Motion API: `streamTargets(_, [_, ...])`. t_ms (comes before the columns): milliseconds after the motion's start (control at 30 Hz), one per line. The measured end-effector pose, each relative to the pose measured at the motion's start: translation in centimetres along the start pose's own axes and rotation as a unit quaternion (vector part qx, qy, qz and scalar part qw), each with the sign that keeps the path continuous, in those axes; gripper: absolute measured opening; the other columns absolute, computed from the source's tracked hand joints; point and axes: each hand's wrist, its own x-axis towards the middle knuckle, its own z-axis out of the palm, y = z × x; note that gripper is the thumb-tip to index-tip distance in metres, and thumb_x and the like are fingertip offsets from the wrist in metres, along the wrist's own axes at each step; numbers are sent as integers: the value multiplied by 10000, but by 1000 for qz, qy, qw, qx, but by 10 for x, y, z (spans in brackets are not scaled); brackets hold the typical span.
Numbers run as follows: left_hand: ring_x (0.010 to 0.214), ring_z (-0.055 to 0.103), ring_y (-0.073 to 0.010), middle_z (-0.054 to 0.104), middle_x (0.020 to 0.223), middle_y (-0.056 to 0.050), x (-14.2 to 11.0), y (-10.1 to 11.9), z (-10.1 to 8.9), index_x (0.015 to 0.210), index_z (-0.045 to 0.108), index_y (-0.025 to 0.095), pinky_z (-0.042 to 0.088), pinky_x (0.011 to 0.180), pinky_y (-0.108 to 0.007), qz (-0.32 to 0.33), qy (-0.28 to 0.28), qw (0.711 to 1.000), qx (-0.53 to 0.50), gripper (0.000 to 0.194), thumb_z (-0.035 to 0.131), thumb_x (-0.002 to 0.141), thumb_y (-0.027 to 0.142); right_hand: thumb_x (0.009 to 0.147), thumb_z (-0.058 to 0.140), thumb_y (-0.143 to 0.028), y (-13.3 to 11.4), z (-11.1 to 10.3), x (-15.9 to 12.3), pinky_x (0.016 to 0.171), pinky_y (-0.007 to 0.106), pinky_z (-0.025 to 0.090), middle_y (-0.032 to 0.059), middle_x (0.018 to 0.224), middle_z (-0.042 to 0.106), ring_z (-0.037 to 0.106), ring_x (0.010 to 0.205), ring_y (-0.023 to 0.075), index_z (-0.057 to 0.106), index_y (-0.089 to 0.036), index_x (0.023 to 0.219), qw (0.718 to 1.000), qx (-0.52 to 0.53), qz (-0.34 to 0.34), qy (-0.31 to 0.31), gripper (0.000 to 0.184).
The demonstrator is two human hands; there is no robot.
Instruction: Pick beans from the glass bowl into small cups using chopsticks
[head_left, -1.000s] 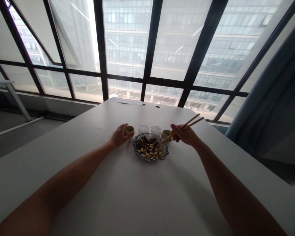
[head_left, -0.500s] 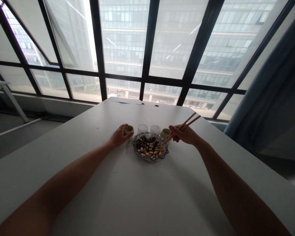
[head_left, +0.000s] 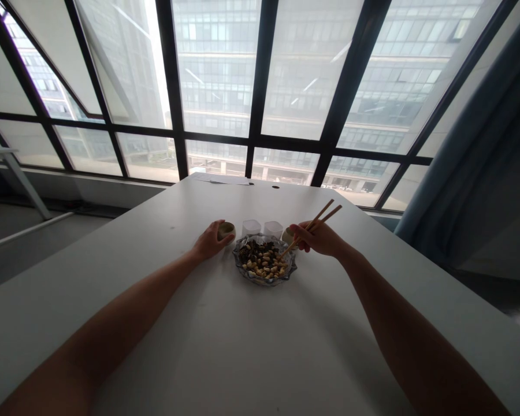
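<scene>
My right hand point(head_left: 315, 237) grips a pair of wooden chopsticks point(head_left: 318, 219), their tips down among the nuts on the right side of a clear glass bowl point(head_left: 264, 282). Peanuts or similar pale nuts point(head_left: 266, 267) fill the bowl's front part, with dark dried pieces point(head_left: 252, 248) toward the back left. My left hand point(head_left: 210, 240) is wrapped around a small greenish cup point(head_left: 227, 231) standing on the table left of the bowl. Another small cup point(head_left: 287, 236) stands behind my right hand and is partly hidden by it.
Two clear plastic cups point(head_left: 252, 227) stand side by side just behind the bowl. White sheets of paper point(head_left: 221, 179) lie at the far end of the white table point(head_left: 242, 346). Beyond it are tall windows, and a blue curtain point(head_left: 459, 156) hangs at right.
My right hand has shifted slightly left with the chopsticks, covering more of the right cup. The tips moved a little left in the nuts. My left hand stays on its cup.
</scene>
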Motion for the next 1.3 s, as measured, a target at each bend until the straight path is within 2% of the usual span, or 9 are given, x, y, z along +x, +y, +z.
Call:
streamTargets(133, [1209, 607, -321, 620, 1313, -183, 0, -4, 0, 1361, 488, 131, 486, 1047, -487, 14, -7, 1000, -12, 721, 701, 775, 494, 788, 512, -833, 0, 1, 0, 413, 231, 429, 61, 491, 619, 539, 397, 118, 634, -151, 634, 1000, 16, 0, 9, 710])
streamTargets(300, [1224, 600, -337, 615, 1327, -189, 3, -11, 1, 1397, 459, 120, 485, 1049, -491, 25, -5, 999, -20, 857, 777, 674, 452, 759, 520, -855, 8, 0, 2, 395, 221, 418, 58, 473, 612, 533, 375, 114, 625, -147, 630, 997, 48, 27, 49, 727])
streamTargets(400, [1200, 612, -335, 626, 1303, -175, 2, -9, 1, 1373, 490, 132, 485, 1048, -488, 35, 14, 999, -12, 842, 792, 654, 450, 738, 525, -870, 10, -1, 2, 384, 221, 416, 60, 467, 606, 534, 372, 116, 621, -147, 611, 995, 62, 34, 65, 740])
streamTargets(533, [1172, 615, -326, 618, 1274, -166, 0, -3, 0, 1329, 519, 133, 499, 1031, -471, 80, 30, 996, 9, 779, 801, 649, 388, 696, 562, -878, 6, 1, 2, 391, 222, 431, 57, 476, 609, 546, 386, 120, 626, -148, 614, 996, 68, 37, 49, 738])
streamTargets(800, [1189, 598, -318, 594, 1273, -143, -4, 3, -2, 1292, 498, 178, 516, 1016, -461, 128, 48, 990, 30, 696, 792, 677, 320, 757, 532, -848, 5, 1, 1, 404, 220, 425, 62, 486, 621, 535, 391, 113, 639, -145, 622, 999, 24, 15, 26, 724])
streamTargets(1067, [1178, 611, -327, 611, 1307, -110, -8, 13, -6, 1284, 496, 231, 549, 944, -457, 98, 24, 989, 107, 667, 788, 694, 337, 759, 537, -843, 3, 3, 1, 397, 220, 428, 49, 472, 615, 538, 383, 115, 628, -153, 623, 999, 31, 11, 26, 709])
streamTargets(1200, [1169, 611, -327, 616, 1314, -98, -8, 16, -7, 1293, 509, 259, 539, 945, -448, 79, 18, 990, 115, 677, 793, 687, 357, 760, 544, -840, 4, 0, 2, 386, 235, 432, 56, 470, 616, 546, 379, 129, 638, -155, 622, 996, 64, 18, 58, 705])
streamTargets(1233, [1168, 608, -329, 618, 1311, -99, -8, 16, -8, 1292, 515, 261, 531, 953, -450, 78, 18, 990, 115, 676, 794, 684, 357, 762, 544, -839, 6, 0, 3, 384, 240, 433, 57, 470, 615, 546, 378, 134, 639, -157, 626, 994, 74, 15, 81, 702])
streamTargets(1300, [1182, 590, -338, 628, 1295, -106, -7, 16, -7, 1282, 529, 257, 502, 979, -465, 80, 21, 990, 117, 670, 797, 675, 349, 776, 534, -834, 11, 2, 6, 394, 255, 445, 59, 486, 621, 550, 389, 143, 639, -165, 650, 981, 93, -2, 168, 688])
